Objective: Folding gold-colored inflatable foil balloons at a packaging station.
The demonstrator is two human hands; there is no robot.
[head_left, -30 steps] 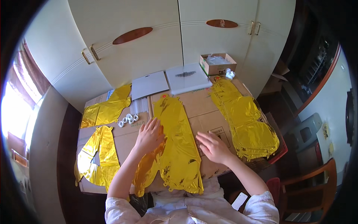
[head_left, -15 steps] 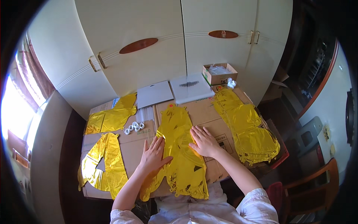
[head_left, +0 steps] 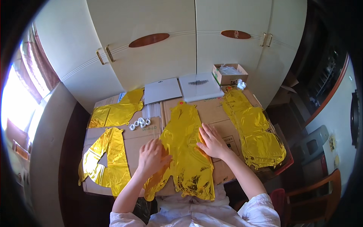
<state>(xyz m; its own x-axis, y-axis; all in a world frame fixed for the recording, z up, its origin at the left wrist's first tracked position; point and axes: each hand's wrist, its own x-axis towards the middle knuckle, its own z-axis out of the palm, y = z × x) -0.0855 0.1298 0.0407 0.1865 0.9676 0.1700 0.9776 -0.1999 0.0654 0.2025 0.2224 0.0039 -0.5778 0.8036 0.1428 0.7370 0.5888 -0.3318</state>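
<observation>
Hands press flat on a crinkled gold foil balloon (head_left: 185, 151), deflated and long in shape, which lies down the middle of the cardboard-covered surface (head_left: 221, 113) in the head view. The left hand (head_left: 153, 157) rests palm down on the balloon's left edge, fingers spread, with no grip closed on anything. The right hand (head_left: 211, 142) lies on the balloon's right edge, likewise open and flat, holding nothing.

The step in hand looks like smoothing the foil out flat. Judging from the wrinkles, the next move calls for even pressure along the length, since the lower end hangs over the near edge of the surface.

The foil is shiny, heavily creased, and narrow at its far end. Left of this balloon lie two more gold foil shapes (head_left: 107, 159) and a cluster of small white rings (head_left: 140, 123). Right of it lies another long gold foil balloon (head_left: 255, 130). Beyond it sit two flat white packets (head_left: 181, 89) and a small open cardboard box (head_left: 229, 73), before white cabinet doors (head_left: 170, 49).
</observation>
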